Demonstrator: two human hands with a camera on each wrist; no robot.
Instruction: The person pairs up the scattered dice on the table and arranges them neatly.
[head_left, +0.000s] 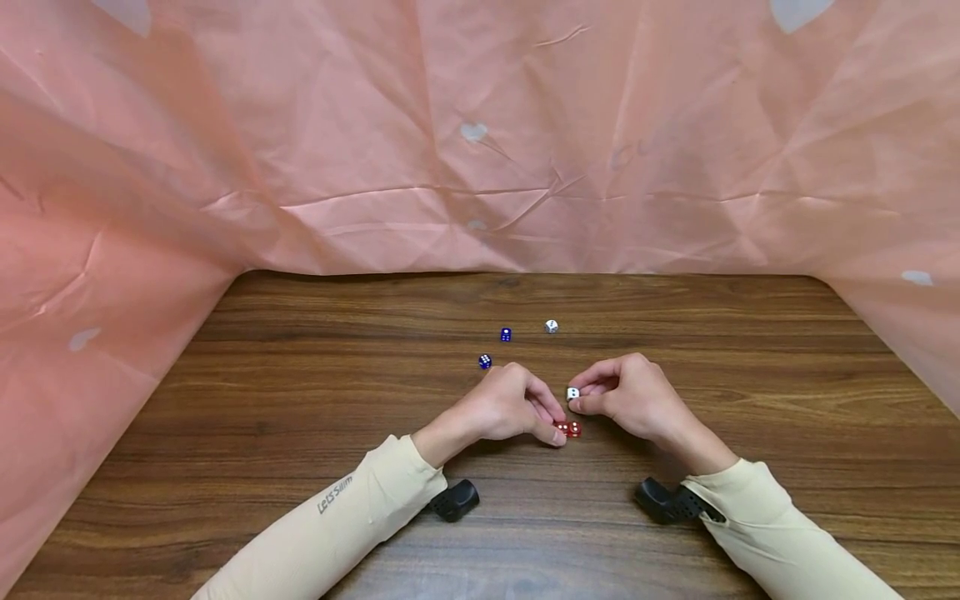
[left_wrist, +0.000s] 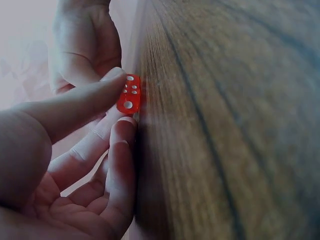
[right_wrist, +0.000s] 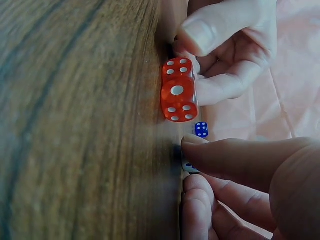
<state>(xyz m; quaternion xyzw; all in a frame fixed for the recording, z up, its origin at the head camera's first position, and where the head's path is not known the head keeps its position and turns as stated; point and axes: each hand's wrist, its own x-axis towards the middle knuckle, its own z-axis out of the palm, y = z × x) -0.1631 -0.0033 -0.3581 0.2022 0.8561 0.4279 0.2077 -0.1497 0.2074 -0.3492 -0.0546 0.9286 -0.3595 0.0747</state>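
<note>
My left hand (head_left: 510, 406) pinches a red die (head_left: 562, 427) between thumb and fingers, low at the wooden table. Right against it on its right sits a second red die (head_left: 575, 429) with white pips; the pair appears as one red row in the right wrist view. Just behind and to the right, my right hand (head_left: 633, 396) holds a white die (head_left: 573, 392) with dark pips between thumb and fingertips. That white die (right_wrist: 190, 167) is mostly covered by the thumb in the right wrist view.
Beyond the left hand lie two blue dice, a nearer one (head_left: 485, 361) and a farther one (head_left: 506, 334). Another white die (head_left: 551, 326) rests farther back. Pink cloth (head_left: 480, 167) surrounds the wooden table (head_left: 337, 333) at the back and sides.
</note>
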